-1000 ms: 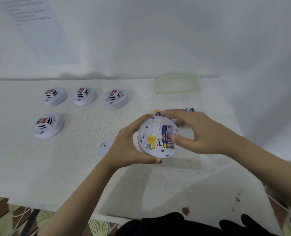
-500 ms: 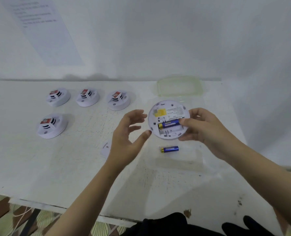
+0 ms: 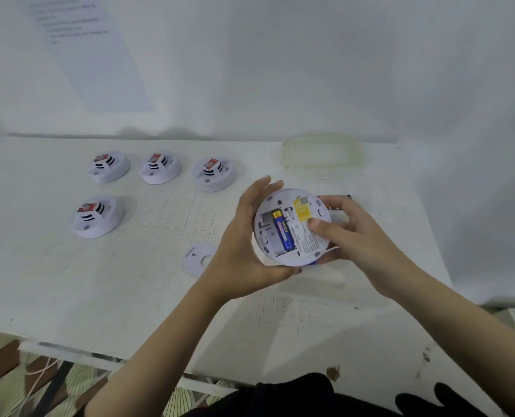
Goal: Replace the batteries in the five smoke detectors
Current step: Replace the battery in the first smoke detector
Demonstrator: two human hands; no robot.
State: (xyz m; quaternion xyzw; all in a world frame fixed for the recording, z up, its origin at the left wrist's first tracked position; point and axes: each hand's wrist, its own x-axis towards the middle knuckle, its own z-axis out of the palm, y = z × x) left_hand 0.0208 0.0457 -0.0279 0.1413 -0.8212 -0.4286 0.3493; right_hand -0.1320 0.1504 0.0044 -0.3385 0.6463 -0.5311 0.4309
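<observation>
A makeshift work station, not a lived-in room. A white worktop (image 3: 130,296) with cracked, scuffed paint stands against a plain white backdrop (image 3: 340,70). A printed sheet (image 3: 93,55) of blurred text is stuck up at the left. Detectors (image 3: 160,168) lie set out in rows. Below the front edge show a patterned floor (image 3: 93,383) and a loose cable (image 3: 36,377).

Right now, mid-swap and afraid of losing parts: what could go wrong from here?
The held detector is open, with one blue battery seated beside an empty slot; tilting it may let that battery drop out. The loose cover lies on the table close by the left hand, so a sweep of that arm might knock it away.
</observation>
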